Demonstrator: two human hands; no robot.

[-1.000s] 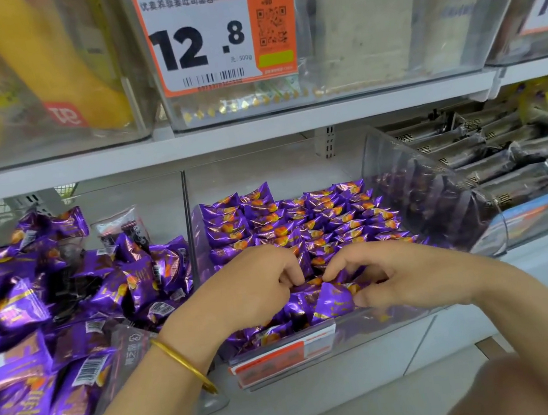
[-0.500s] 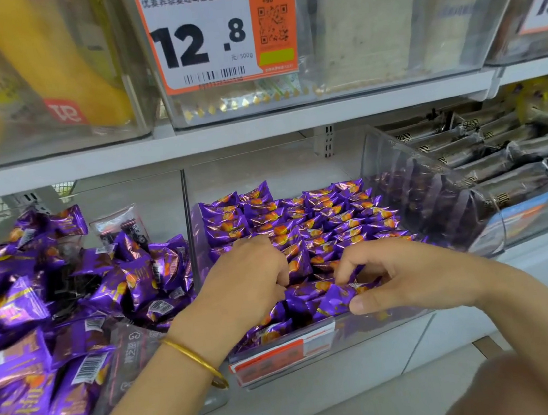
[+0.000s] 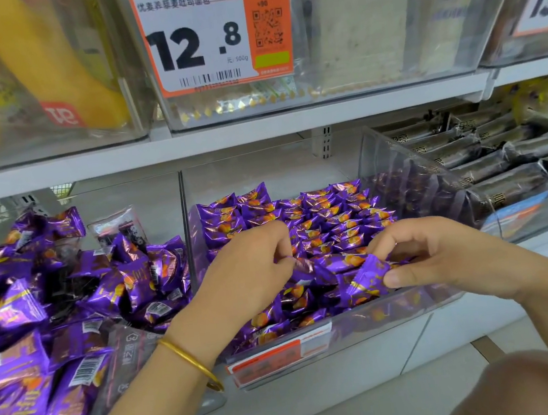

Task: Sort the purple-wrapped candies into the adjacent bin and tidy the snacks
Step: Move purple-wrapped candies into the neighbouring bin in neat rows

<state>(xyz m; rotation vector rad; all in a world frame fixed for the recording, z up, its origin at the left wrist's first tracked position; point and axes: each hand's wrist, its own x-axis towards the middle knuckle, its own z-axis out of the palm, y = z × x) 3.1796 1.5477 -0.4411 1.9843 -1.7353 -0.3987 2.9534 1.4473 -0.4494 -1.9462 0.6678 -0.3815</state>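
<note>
Head view: both hands [image 3: 246,276] [image 3: 444,255] on purple-wrapped candies [image 3: 333,224].

White shelf board [image 3: 256,133], orange price tag [image 3: 209,32] above, clear upper bins [image 3: 388,83], pale floor [image 3: 376,408]

The lower white shelf [image 3: 339,385] carries three clear bins side by side. The left bin [image 3: 128,356], at 9 o'clock, holds heaped loose purple packets [image 3: 9,308]. The middle bin [image 3: 383,318] holds rows of purple candies [image 3: 329,221]. The right bin [image 3: 525,214], at 3 o'clock, holds dark wrapped bars [image 3: 501,158]. At 12 o'clock, the upper shelf [image 3: 256,133] bears a clear upper bin [image 3: 383,38] with an orange price tag [image 3: 209,32].
</note>
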